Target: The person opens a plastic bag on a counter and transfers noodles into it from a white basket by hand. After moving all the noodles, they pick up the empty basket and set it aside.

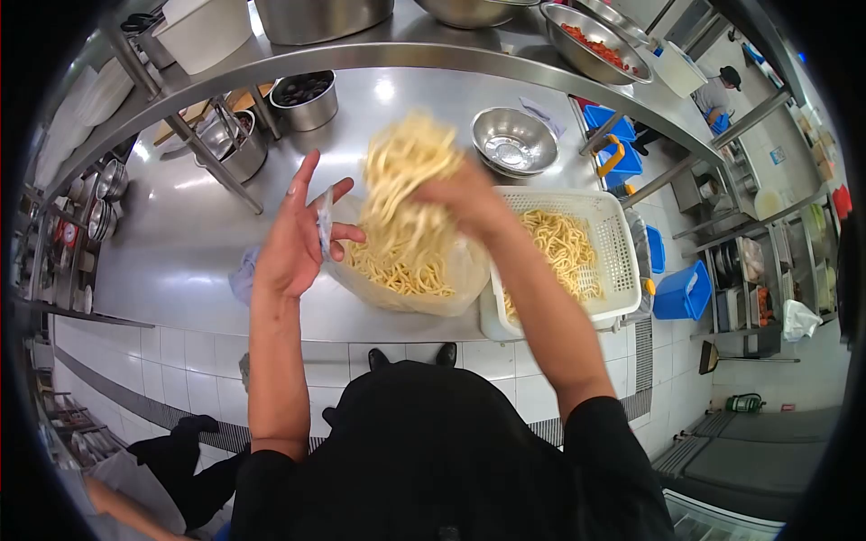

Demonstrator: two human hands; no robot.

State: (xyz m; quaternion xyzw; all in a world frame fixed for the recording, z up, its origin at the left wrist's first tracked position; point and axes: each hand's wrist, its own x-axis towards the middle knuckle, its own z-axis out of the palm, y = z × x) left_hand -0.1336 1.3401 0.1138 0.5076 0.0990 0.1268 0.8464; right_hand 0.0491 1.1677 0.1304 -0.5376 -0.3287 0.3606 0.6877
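My left hand (293,236) is raised in front of me, palm turned inward toward my other hand, fingers spread and pointing up and away, the thumb and forefinger pinching something thin at its edge. My left forearm runs bare and nearly straight down to the elbow. My right hand (469,200) is lifted a little higher, fingers curled closed around a clump, knuckles toward me. My right forearm slants down and outward to a short dark sleeve.
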